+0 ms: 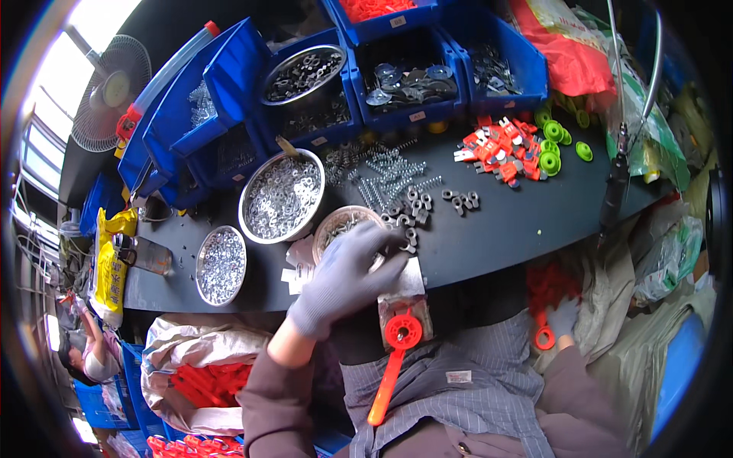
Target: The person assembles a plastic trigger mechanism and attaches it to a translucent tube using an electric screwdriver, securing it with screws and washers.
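Note:
My left hand (347,275), in a grey glove, reaches over a round bowl of small parts (343,223) to the small grey metal sleeves (413,204) on the table. Its thumb and fingers are bent together at the sleeves; what they hold is hidden. Below it, a red plastic handle (389,374) with a round hub sits on a metal fixture block (418,311) at the table edge, its lever pointing toward me. My right hand (563,317), also gloved, is low at the right beside red plastic parts (551,284) and a red ring-ended piece (544,338). Its fingertips are not clear.
Metal bowls of washers (282,200) and nuts (221,266) stand left. Springs (389,175), red clips (500,149) and green caps (551,156) lie on the table. Blue bins (412,114) line the back. A screwdriver (613,191) hangs right; a sack (164,343) stands lower left.

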Available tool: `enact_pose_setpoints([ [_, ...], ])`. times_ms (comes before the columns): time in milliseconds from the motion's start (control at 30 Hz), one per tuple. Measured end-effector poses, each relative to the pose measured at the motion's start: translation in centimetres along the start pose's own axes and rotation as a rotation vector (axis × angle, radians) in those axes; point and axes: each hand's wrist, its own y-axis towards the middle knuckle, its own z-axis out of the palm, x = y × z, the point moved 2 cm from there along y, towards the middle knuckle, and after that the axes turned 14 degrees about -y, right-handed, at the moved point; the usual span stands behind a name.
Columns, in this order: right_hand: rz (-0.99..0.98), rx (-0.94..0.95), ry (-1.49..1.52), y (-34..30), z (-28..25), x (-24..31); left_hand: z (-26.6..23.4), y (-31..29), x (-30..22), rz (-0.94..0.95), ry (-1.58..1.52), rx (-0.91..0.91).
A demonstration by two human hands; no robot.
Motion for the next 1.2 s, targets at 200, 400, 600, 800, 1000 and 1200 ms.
enact_pose_setpoints([
  [200, -0.209, 0.016, -0.040, 0.4, 1.3, 3.5, 4.0, 12.5, 5.1, -0.031, 0.463, 0.061],
  [400, -0.198, 0.112, -0.296, 2.4, 3.9, 1.1, 3.3, 11.9, 2.9, -0.016, 0.556, -0.016],
  [600, -0.287, -0.003, -0.152, 4.9, 2.8, -4.4, -0.3, 0.6, -1.4, 0.145, -0.143, -0.268],
  [800, 0.036, -0.016, -0.046, 3.1, 3.2, -4.7, 0.8, -8.8, -2.3, -0.015, -0.370, 0.027],
  [1000, 0.589, -0.081, 0.504, 6.2, 8.5, -4.7, 1.3, -9.7, -2.6, 0.157, -0.111, 0.005],
  [1200, 0.457, 0.702, 1.237, 5.4, 7.2, -3.9, 2.5, -10.3, -1.4, 0.198, 0.045, -0.013],
])
